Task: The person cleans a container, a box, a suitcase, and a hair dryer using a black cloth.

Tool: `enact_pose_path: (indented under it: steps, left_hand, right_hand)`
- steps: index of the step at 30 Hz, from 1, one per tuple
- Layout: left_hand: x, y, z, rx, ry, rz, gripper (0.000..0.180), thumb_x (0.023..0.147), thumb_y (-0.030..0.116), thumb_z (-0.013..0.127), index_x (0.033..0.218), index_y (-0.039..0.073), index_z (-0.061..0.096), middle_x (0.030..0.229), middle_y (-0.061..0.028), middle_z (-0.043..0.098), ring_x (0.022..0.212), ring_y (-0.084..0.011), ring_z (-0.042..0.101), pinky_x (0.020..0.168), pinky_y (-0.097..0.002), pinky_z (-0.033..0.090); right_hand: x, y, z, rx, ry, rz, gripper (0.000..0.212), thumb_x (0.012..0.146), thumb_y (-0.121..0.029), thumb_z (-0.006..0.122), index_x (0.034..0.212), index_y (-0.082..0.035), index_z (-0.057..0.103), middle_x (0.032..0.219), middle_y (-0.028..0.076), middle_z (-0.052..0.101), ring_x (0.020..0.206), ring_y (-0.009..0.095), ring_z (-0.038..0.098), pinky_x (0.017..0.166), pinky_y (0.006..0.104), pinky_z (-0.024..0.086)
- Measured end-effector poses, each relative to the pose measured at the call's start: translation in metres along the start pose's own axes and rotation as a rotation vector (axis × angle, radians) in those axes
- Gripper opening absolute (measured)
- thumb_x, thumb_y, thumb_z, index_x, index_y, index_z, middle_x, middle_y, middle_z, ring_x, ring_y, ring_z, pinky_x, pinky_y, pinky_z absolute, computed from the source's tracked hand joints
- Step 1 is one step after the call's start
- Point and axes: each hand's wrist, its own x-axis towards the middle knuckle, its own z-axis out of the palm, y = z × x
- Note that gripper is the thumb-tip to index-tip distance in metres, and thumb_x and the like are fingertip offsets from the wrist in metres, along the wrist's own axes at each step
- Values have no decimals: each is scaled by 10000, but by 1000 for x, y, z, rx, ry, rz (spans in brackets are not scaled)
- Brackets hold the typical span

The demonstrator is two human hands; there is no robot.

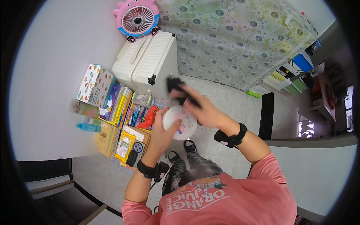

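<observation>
My left hand (167, 129) grips a round white tub (183, 129) from the side, with its thumb pressed across the printed top. How deep the tub is I cannot tell. Just above its rim, my right hand (202, 108) is closed on a black cloth (176, 86), which is smeared by motion. The cloth bunches up beyond the fingers, and a strip of it lies along them. Dark bands with small boxes circle both wrists. Left of the left hand, a red plastic bag (149, 117) lies beside several pens (138, 115) on the small table.
The small table also bears upright books (119, 105), a patterned tissue box (96, 86), a blue bottle (89, 127), a yellow packet (125, 146) and a phone (138, 147). Behind stand a white suitcase (161, 60) and a pink fan (138, 18). A patterned cloth cover (228, 41) hangs at the back.
</observation>
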Motion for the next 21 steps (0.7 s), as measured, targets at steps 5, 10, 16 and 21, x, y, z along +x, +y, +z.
enact_pose_path:
  steps: [5, 10, 16, 21]
  left_hand:
    - [-2, -13, 4, -24, 47, 88, 632, 720, 37, 660, 1204, 6, 255, 1108, -180, 462, 1045, -243, 501, 914, -352, 406]
    - [-10, 6, 0, 193, 6, 131, 658, 696, 35, 695, 1151, 48, 220, 1077, -160, 497, 1006, -212, 539, 859, -331, 446]
    - [3, 20, 9, 373, -41, -111, 974, 641, 51, 738, 1337, 18, 58, 1154, -181, 489, 1022, -235, 545, 866, -347, 452]
    - [15, -4, 28, 218, 72, 249, 959, 592, 193, 812, 1308, 9, 200, 1060, -168, 568, 949, -290, 597, 796, -336, 464]
  right_hand:
    - [-19, -10, 12, -500, -181, -201, 632, 631, -150, 680, 1240, -231, 531, 1330, 88, 435, 1174, 345, 421, 954, 423, 388]
    - [-35, 31, -6, -185, 62, 180, 375, 799, -100, 577, 1172, -69, 561, 993, 152, 611, 839, 277, 589, 761, 349, 458]
    - [-22, -4, -3, -309, -39, -62, 425, 792, -128, 599, 1213, -113, 542, 1181, 115, 560, 1119, 303, 490, 957, 394, 373]
    - [-33, -15, 6, -670, -25, -139, 628, 547, -198, 711, 1162, -184, 583, 1251, 85, 499, 1167, 322, 436, 870, 428, 434]
